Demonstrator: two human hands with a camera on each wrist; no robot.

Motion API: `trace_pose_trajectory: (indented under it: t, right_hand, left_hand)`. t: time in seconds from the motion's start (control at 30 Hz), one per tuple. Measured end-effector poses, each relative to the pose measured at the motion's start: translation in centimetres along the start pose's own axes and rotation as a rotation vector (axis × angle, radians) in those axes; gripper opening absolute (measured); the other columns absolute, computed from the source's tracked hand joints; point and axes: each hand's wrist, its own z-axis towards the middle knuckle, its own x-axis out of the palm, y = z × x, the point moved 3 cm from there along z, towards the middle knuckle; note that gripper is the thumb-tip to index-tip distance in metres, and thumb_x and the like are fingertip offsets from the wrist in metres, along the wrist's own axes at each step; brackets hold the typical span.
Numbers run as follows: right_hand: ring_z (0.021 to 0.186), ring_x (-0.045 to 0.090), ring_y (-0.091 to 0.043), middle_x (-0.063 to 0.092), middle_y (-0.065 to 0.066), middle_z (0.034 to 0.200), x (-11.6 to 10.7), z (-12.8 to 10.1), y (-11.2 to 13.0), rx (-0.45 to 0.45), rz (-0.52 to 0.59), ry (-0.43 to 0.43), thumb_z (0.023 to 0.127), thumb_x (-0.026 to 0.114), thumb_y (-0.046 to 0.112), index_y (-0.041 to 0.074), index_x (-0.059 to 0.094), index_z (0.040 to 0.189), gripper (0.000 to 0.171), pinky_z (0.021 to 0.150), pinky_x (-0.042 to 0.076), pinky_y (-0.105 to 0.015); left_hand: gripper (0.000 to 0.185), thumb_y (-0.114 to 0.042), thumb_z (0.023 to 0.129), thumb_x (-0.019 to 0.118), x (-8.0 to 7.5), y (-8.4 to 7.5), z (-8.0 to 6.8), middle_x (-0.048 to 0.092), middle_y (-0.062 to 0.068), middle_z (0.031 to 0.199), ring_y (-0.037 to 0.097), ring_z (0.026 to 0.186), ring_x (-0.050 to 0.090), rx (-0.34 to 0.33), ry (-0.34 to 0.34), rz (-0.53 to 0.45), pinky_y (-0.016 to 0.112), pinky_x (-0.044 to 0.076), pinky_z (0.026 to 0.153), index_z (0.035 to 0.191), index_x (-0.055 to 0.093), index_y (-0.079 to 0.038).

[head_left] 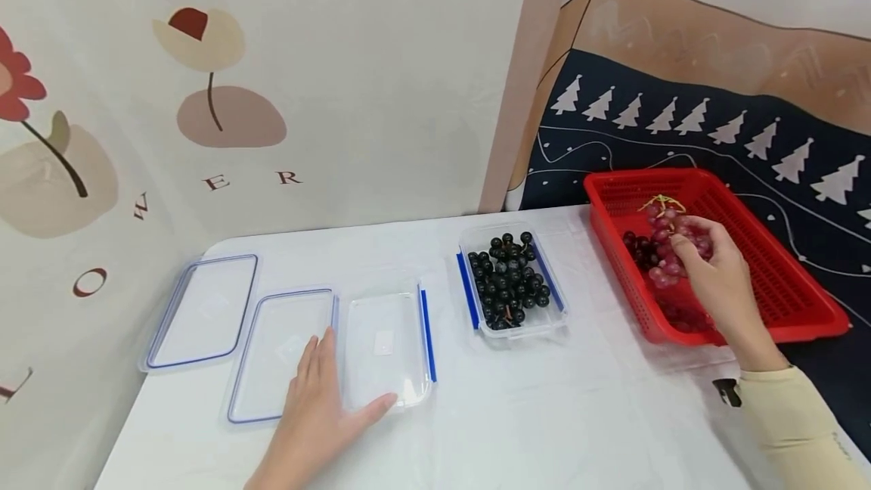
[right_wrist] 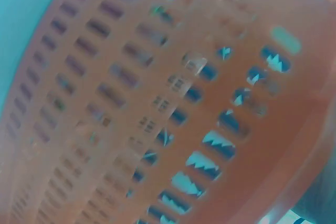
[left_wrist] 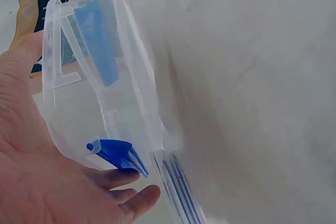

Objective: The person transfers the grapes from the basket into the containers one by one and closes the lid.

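1. Hands first: my right hand (head_left: 714, 278) is in the red basket (head_left: 803, 301), fingers curled round a bunch of red grapes (head_left: 663, 248), which sits lifted a little above the basket floor at its left end.
2. Darker grapes (head_left: 636, 248) lie in the basket just left of that bunch; more red ones show low through the basket wall.
3. My left hand (head_left: 320, 407) lies flat on the white table (head_left: 544, 414), fingers straight and apart, gripping nothing. Thumb touches the near edge of the empty clear container (head_left: 388, 346); palm is against its left side.
4. Left wrist view: container wall (left_wrist: 105, 77) and a blue clip (left_wrist: 118, 153) right at my open palm (left_wrist: 31, 171).
5. Two clear lids with blue seals lie left of the container: near lid (head_left: 279, 354) partly under my fingers, far lid (head_left: 200, 308) just beyond.
6. Second container (head_left: 510, 282), full of black grapes (head_left: 506, 278), stands between the empty one and the basket.
7. Right wrist view: only blurred red basket slats (right_wrist: 173, 103); I cannot tell the grip from there.
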Motion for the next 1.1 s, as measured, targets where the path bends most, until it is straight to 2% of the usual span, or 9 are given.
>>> trace_pose_trajectory:
  t: [0.07, 0.13, 0.23, 0.3, 0.53, 0.63, 0.77, 0.93, 1.1]
  right_hand:
    - [0.089, 0.062, 0.006, 0.062, 0.006, 0.112, 0.4, -0.3, 0.5, -0.01, 0.07, 0.002, 0.114, 0.055, 0.038, 0.011, 0.05, 0.156, 0.05, 0.072, 0.048, -0.009]
    - [0.084, 0.067, 0.005, 0.064, 0.01, 0.106, 1.1, -0.6, 1.1, -0.015, 0.197, 0.023, 0.114, 0.058, 0.033, 0.016, 0.052, 0.151, 0.041, 0.07, 0.054, -0.012]
    - [0.078, 0.074, -0.002, 0.067, 0.007, 0.103, 2.5, -1.0, 2.0, -0.019, 0.413, 0.067, 0.113, 0.061, 0.025, 0.022, 0.055, 0.143, 0.031, 0.064, 0.06, -0.02]
    - [0.078, 0.075, -0.006, 0.067, 0.002, 0.103, 3.5, -1.2, 2.7, -0.032, 0.495, 0.087, 0.113, 0.062, 0.022, 0.021, 0.056, 0.141, 0.029, 0.062, 0.061, -0.023]
    - [0.093, 0.068, -0.002, 0.063, 0.005, 0.115, 6.0, -2.3, 5.0, -0.096, 0.315, 0.082, 0.116, 0.056, 0.029, 0.01, 0.049, 0.153, 0.042, 0.079, 0.056, -0.014]
    - [0.094, 0.07, -0.005, 0.066, 0.002, 0.118, 6.8, -2.8, 6.1, -0.107, 0.319, 0.103, 0.116, 0.055, 0.029, 0.006, 0.044, 0.157, 0.048, 0.082, 0.058, -0.016]
    - [0.091, 0.073, -0.006, 0.065, -0.01, 0.122, 7.8, -3.4, 7.3, -0.124, 0.328, 0.131, 0.117, 0.054, 0.028, 0.006, 0.041, 0.16, 0.05, 0.079, 0.06, -0.019]
    - [0.092, 0.071, -0.003, 0.064, -0.023, 0.129, 9.5, -4.4, 8.4, -0.138, 0.347, 0.153, 0.116, 0.056, 0.021, 0.003, 0.043, 0.159, 0.049, 0.08, 0.059, -0.018]
    - [0.089, 0.072, -0.005, 0.067, -0.026, 0.122, 11.4, -5.5, 9.4, -0.154, 0.404, 0.187, 0.115, 0.057, 0.015, 0.0, 0.045, 0.156, 0.045, 0.078, 0.06, -0.02]
  left_hand:
    - [0.14, -0.075, 0.084, 0.081, 0.0, 0.0, 0.0, 0.022, 0.035, 0.173, 0.053, 0.16, 0.015, 0.006, -0.001, 0.004, 0.076, 0.023, 0.12, 0.17, 0.009, 0.009]
    - [0.14, -0.074, 0.084, 0.082, -0.1, -0.1, 0.0, 0.022, 0.034, 0.173, 0.052, 0.16, 0.015, 0.01, 0.004, 0.003, 0.076, 0.023, 0.12, 0.17, 0.008, 0.009]
    - [0.14, -0.073, 0.084, 0.082, -0.2, 0.0, 0.0, 0.021, 0.034, 0.173, 0.052, 0.16, 0.015, 0.015, 0.009, -0.003, 0.076, 0.023, 0.12, 0.17, 0.008, 0.009]
    - [0.141, -0.072, 0.084, 0.083, -0.3, 0.0, 0.1, 0.021, 0.034, 0.173, 0.052, 0.16, 0.015, 0.016, 0.013, -0.008, 0.076, 0.023, 0.12, 0.17, 0.007, 0.009]
    - [0.14, -0.071, 0.084, 0.084, -0.4, 0.2, 0.2, 0.023, 0.034, 0.173, 0.052, 0.16, 0.016, 0.034, 0.004, -0.014, 0.076, 0.025, 0.119, 0.17, 0.008, 0.009]
    - [0.138, -0.07, 0.084, 0.084, -0.5, 0.2, 0.2, 0.023, 0.034, 0.172, 0.052, 0.16, 0.016, 0.048, -0.007, -0.024, 0.076, 0.025, 0.119, 0.17, 0.009, 0.008]
    - [0.139, -0.07, 0.084, 0.084, -0.4, 0.2, 0.4, 0.024, 0.035, 0.172, 0.052, 0.16, 0.017, 0.049, -0.009, -0.032, 0.077, 0.025, 0.119, 0.17, 0.009, 0.008]
    - [0.142, -0.071, 0.081, 0.086, -0.4, 0.2, 0.2, 0.025, 0.037, 0.17, 0.054, 0.159, 0.017, 0.033, 0.01, -0.028, 0.078, 0.026, 0.118, 0.169, 0.009, 0.009]
    - [0.143, -0.073, 0.081, 0.085, -0.6, 0.2, 0.0, 0.027, 0.038, 0.169, 0.054, 0.159, 0.017, 0.032, 0.024, -0.016, 0.079, 0.027, 0.117, 0.17, 0.008, 0.009]
